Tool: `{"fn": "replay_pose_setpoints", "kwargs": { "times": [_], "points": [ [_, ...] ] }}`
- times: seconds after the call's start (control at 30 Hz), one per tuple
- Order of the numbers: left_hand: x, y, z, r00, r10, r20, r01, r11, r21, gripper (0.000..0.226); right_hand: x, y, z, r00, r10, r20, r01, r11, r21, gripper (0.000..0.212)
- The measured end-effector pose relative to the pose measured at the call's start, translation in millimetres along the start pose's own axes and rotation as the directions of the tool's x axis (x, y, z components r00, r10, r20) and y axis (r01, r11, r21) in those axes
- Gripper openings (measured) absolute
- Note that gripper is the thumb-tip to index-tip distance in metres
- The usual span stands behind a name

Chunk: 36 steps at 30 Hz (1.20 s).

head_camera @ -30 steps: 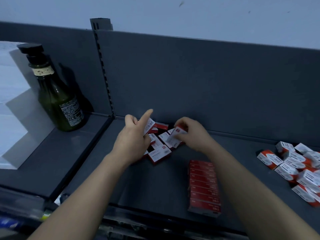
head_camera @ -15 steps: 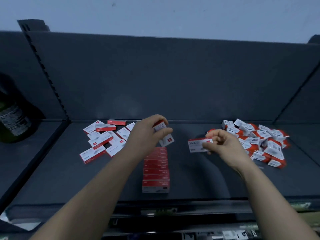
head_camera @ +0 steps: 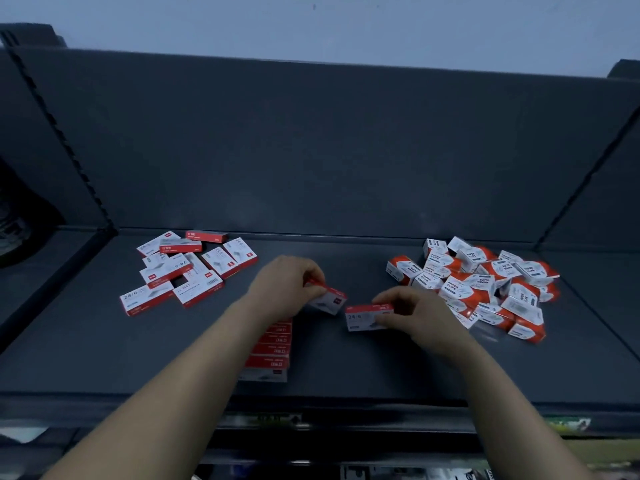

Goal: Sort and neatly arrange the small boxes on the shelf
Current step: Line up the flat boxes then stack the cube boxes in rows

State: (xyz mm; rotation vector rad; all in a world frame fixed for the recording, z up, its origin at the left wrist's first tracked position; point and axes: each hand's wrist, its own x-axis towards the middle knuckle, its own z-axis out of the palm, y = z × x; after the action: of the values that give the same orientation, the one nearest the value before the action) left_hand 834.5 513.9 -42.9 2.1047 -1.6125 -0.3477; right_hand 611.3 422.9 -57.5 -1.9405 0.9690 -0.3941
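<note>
The left hand (head_camera: 287, 289) pinched a tilted staple box (head_camera: 330, 301); the right hand (head_camera: 415, 315) pinched a level staple box (head_camera: 367, 318) just beside it, mid-shelf. The neat row (head_camera: 273, 348) neared the shelf (head_camera: 363, 372) front edge, with the staple pile (head_camera: 187, 268) and paper-clip pile (head_camera: 485, 285) well apart.

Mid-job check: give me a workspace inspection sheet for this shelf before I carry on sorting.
Surface: dark grey shelf, back panel behind it.
Job's things: staple boxes heaped loosely at left; paper clip boxes heaped at right; neat row of red boxes near the front, partly under the left forearm.
Clutter: nothing seen.
Grips: left hand holds a flat box; right hand holds a second box marked 24/6.
Cables: nothing seen.
Surroundings: pale wall above; dark object at far left, too cropped to name.
</note>
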Motion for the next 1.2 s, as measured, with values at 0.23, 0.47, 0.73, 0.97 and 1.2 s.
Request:
{"fn": "replay_pose_setpoints", "kwargs": {
  "times": [0.23, 0.47, 0.73, 0.97, 1.2],
  "points": [
    [-3.4, -9.2, 2.2, 0.996, -0.072, 0.049, 0.072, 0.997, 0.017, 0.008, 8.3, -0.4, 25.3, 0.996, -0.088, -0.023, 0.087, 0.995, -0.045, 0.021],
    [-20.7, -26.7, -11.2, 0.992, -0.056, -0.115, 0.075, 0.982, 0.173, 0.02, 30.9, -10.7, 53.6, 0.978, -0.204, -0.048, 0.193, 0.966, -0.17, 0.054],
    [-33.2, -50.3, -17.2, 0.997, -0.065, -0.049, 0.072, 0.985, 0.156, 0.024, 40.2, -21.9, 64.9, 0.978, -0.206, 0.019, 0.204, 0.942, -0.265, 0.033],
    [-30.8, -60.5, -24.4, 0.997, -0.026, -0.068, 0.037, 0.985, 0.166, 0.027, 39.2, -38.3, 52.7, 0.991, -0.131, 0.041, 0.136, 0.907, -0.399, 0.058],
    [-14.1, -102.0, -65.2, 0.965, -0.173, -0.196, 0.23, 0.918, 0.323, 0.03, 81.9, -72.8, 58.6, 0.988, -0.154, 0.0, 0.135, 0.861, -0.49, 0.044]
  ]
}}
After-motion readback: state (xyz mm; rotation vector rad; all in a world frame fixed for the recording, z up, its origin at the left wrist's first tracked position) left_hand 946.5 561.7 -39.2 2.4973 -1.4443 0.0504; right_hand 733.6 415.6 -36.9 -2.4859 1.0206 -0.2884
